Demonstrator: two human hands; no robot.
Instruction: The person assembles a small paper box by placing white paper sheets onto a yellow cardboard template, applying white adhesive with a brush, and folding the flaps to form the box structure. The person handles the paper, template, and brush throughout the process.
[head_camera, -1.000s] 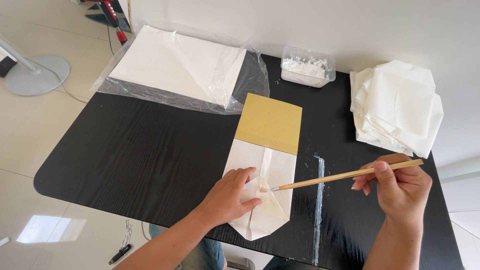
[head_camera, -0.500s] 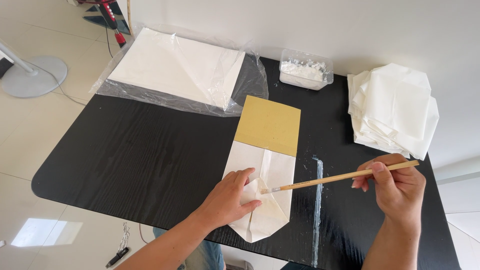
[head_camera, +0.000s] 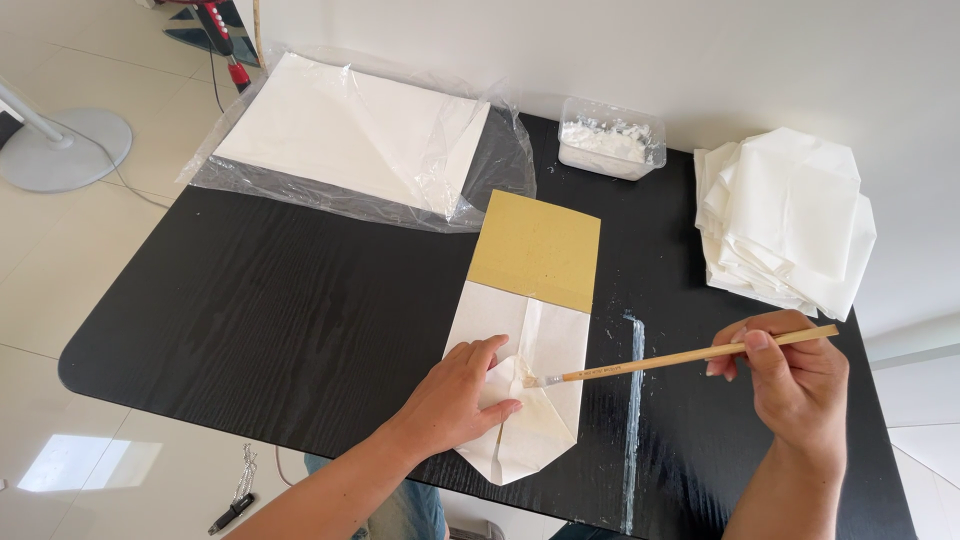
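Left hand (head_camera: 455, 395): laid flat, fingers spread wide, on the white paper bag (head_camera: 520, 385) at the near edge of the black bench (head_camera: 270, 300).
Right hand (head_camera: 795, 385): fingers closed around a wooden brush (head_camera: 680, 358), its tip set on the bag's folded bottom.
Done: bottom flaps are folded; a yellow card (head_camera: 538, 250) is slid inside.
Left: pasting seems underway; the fold is not pressed shut.
Far side: paste tub (head_camera: 608, 138), finished bags (head_camera: 785, 220), wrapped sheets (head_camera: 350, 135).
Hidden: paste on the paper cannot be made out.

Matt black wood-grain table (head_camera: 250, 310) is bearing smooth white folded paper (head_camera: 530, 400), matt tan cardboard (head_camera: 537, 250), glossy crinkled plastic wrap (head_camera: 500, 170) far left.
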